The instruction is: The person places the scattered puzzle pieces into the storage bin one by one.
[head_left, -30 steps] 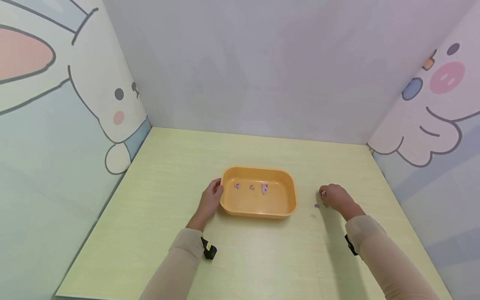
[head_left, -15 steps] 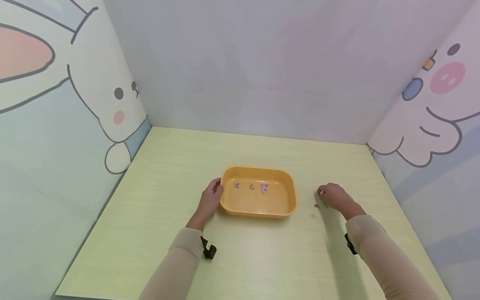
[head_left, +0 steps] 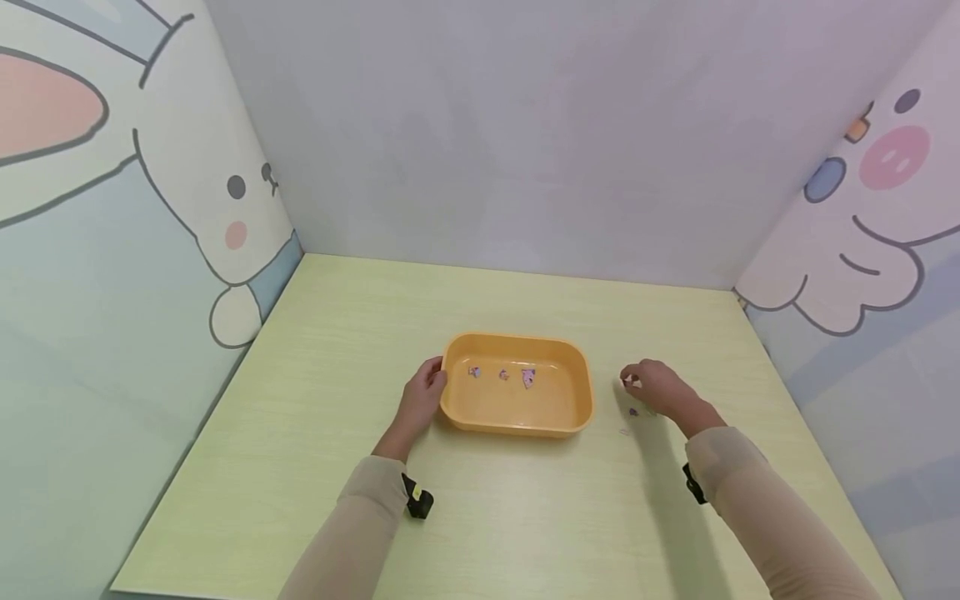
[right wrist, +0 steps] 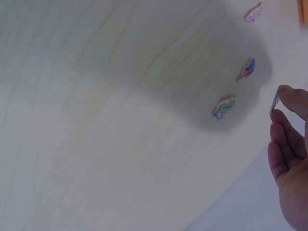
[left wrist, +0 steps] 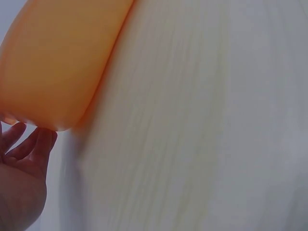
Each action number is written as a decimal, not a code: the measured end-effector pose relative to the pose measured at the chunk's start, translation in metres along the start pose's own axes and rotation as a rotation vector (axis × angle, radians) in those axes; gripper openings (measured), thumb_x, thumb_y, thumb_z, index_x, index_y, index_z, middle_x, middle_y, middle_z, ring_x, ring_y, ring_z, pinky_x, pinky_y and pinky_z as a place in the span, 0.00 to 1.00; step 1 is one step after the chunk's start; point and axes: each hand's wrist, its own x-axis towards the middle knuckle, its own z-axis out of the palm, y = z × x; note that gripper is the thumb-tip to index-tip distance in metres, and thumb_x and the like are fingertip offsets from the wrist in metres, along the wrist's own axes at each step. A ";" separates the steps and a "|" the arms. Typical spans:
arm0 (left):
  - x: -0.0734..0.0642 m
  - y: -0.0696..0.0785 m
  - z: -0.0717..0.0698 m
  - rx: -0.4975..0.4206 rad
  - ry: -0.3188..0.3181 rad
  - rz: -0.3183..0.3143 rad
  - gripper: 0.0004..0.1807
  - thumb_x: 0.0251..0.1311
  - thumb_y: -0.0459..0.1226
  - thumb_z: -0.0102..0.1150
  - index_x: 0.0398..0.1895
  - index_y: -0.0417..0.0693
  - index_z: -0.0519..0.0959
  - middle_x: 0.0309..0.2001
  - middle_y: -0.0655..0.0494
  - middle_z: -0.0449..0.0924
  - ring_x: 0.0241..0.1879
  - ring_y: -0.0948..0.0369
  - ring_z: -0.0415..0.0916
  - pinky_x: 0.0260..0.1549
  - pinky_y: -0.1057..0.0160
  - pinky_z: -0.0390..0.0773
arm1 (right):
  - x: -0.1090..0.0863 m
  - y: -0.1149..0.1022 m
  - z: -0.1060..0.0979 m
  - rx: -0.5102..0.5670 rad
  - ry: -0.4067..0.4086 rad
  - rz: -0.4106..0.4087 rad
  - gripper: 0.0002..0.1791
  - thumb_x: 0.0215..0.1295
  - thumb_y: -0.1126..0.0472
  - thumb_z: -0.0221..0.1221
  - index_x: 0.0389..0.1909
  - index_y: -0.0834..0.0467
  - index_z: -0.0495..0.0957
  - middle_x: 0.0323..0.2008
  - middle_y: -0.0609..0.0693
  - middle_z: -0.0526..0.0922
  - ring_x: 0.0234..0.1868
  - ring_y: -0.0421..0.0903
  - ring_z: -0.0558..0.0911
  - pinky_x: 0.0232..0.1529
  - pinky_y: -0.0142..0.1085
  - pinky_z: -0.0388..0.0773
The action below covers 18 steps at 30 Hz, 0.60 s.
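Note:
My left hand holds the left end of a shallow orange plastic tray, with fingertips at its rim. In the left wrist view, the fingers touch the tray's end wall. Inside the tray lie three small printed flat pieces, the largest a pink one. To the right of the tray my right hand is raised over the table. Its thumb and forefinger pinch a thin flat piece, seen edge-on. Beneath lie a green piece, a blue-and-red piece and a pink-and-white piece.
The pale yellow-green table meets a plain grey back wall. Side walls with cartoon animals, such as the white rabbit, bound it left and right. A black wrist device sits at my left cuff.
My right hand has lifted and shifted left toward the tray with the small flat piece pinched in it. The left hand and the tray have stayed in place.

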 end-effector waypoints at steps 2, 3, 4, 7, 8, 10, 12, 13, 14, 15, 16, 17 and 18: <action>0.000 0.000 0.000 0.003 0.001 0.000 0.24 0.73 0.43 0.44 0.67 0.43 0.68 0.64 0.47 0.71 0.62 0.53 0.68 0.60 0.54 0.70 | 0.001 -0.002 -0.001 0.000 0.007 -0.012 0.08 0.64 0.69 0.59 0.43 0.66 0.81 0.34 0.55 0.80 0.39 0.56 0.79 0.43 0.51 0.78; 0.000 0.001 0.000 0.006 0.001 0.000 0.24 0.73 0.43 0.44 0.67 0.43 0.68 0.64 0.47 0.71 0.62 0.53 0.68 0.60 0.54 0.70 | 0.001 -0.003 -0.002 -0.002 0.010 -0.019 0.08 0.64 0.69 0.59 0.43 0.66 0.81 0.34 0.55 0.80 0.39 0.56 0.79 0.43 0.51 0.78; 0.000 0.001 0.000 0.007 0.000 0.002 0.24 0.73 0.43 0.44 0.68 0.43 0.68 0.64 0.46 0.71 0.62 0.53 0.68 0.60 0.54 0.70 | 0.002 -0.004 -0.002 -0.003 0.015 -0.024 0.08 0.64 0.69 0.59 0.43 0.66 0.81 0.35 0.55 0.80 0.39 0.56 0.79 0.43 0.50 0.78; 0.000 0.001 0.000 0.009 -0.002 0.006 0.24 0.73 0.43 0.44 0.68 0.43 0.67 0.64 0.46 0.70 0.63 0.53 0.68 0.60 0.54 0.69 | 0.002 -0.007 -0.003 -0.006 0.031 -0.054 0.08 0.64 0.69 0.59 0.42 0.66 0.81 0.34 0.54 0.79 0.39 0.56 0.79 0.42 0.50 0.78; 0.000 0.001 0.000 0.008 -0.002 0.006 0.24 0.73 0.43 0.44 0.68 0.42 0.67 0.64 0.46 0.70 0.63 0.53 0.68 0.60 0.54 0.69 | 0.002 -0.008 -0.003 -0.006 0.037 -0.062 0.08 0.64 0.69 0.59 0.42 0.66 0.81 0.34 0.54 0.79 0.39 0.55 0.78 0.41 0.49 0.78; -0.001 0.000 -0.001 0.002 -0.004 0.008 0.24 0.73 0.43 0.44 0.68 0.43 0.67 0.64 0.46 0.71 0.62 0.53 0.68 0.60 0.54 0.70 | 0.003 -0.010 -0.004 -0.008 0.048 -0.077 0.08 0.63 0.69 0.60 0.42 0.66 0.81 0.34 0.54 0.79 0.39 0.55 0.78 0.41 0.49 0.78; -0.001 0.000 -0.001 -0.004 -0.005 0.008 0.24 0.73 0.43 0.44 0.68 0.43 0.67 0.64 0.46 0.71 0.62 0.53 0.68 0.60 0.54 0.70 | 0.003 -0.012 -0.006 -0.014 0.056 -0.084 0.07 0.63 0.69 0.60 0.42 0.65 0.81 0.34 0.53 0.79 0.39 0.55 0.78 0.41 0.49 0.78; -0.001 0.000 -0.001 -0.007 -0.005 0.008 0.24 0.73 0.43 0.44 0.67 0.43 0.67 0.63 0.47 0.71 0.62 0.53 0.68 0.60 0.54 0.70 | 0.003 -0.013 -0.007 -0.020 0.059 -0.088 0.07 0.63 0.69 0.60 0.41 0.65 0.81 0.34 0.54 0.79 0.38 0.55 0.78 0.41 0.49 0.78; -0.001 0.000 -0.001 -0.009 -0.005 0.008 0.24 0.73 0.43 0.44 0.67 0.43 0.67 0.63 0.47 0.71 0.62 0.53 0.68 0.60 0.54 0.70 | 0.004 -0.015 -0.007 -0.025 0.061 -0.094 0.07 0.63 0.69 0.60 0.41 0.65 0.81 0.34 0.54 0.79 0.38 0.55 0.78 0.41 0.50 0.78; -0.001 0.000 -0.001 -0.009 -0.005 0.008 0.24 0.73 0.43 0.44 0.67 0.43 0.67 0.63 0.47 0.71 0.62 0.53 0.68 0.60 0.54 0.70 | 0.004 -0.016 -0.008 -0.030 0.062 -0.098 0.07 0.63 0.69 0.61 0.41 0.66 0.81 0.34 0.54 0.79 0.38 0.56 0.78 0.41 0.50 0.78; -0.001 0.000 -0.001 -0.008 -0.004 0.007 0.24 0.73 0.43 0.44 0.67 0.43 0.68 0.64 0.46 0.71 0.62 0.53 0.68 0.60 0.54 0.70 | 0.004 -0.017 -0.009 -0.036 0.063 -0.104 0.07 0.63 0.69 0.61 0.41 0.66 0.81 0.34 0.54 0.79 0.38 0.56 0.78 0.41 0.50 0.78; -0.001 0.000 -0.001 -0.009 -0.003 0.007 0.24 0.73 0.43 0.44 0.67 0.43 0.68 0.64 0.46 0.71 0.62 0.53 0.68 0.60 0.54 0.70 | 0.005 -0.018 -0.009 -0.040 0.066 -0.108 0.07 0.63 0.69 0.61 0.41 0.66 0.81 0.34 0.54 0.79 0.38 0.56 0.78 0.42 0.50 0.78; -0.001 0.000 -0.001 -0.009 -0.003 0.007 0.24 0.73 0.42 0.44 0.67 0.43 0.68 0.64 0.46 0.71 0.62 0.53 0.68 0.60 0.54 0.70 | 0.005 -0.019 -0.010 -0.043 0.070 -0.112 0.07 0.63 0.69 0.61 0.41 0.66 0.81 0.34 0.54 0.79 0.38 0.56 0.78 0.42 0.50 0.78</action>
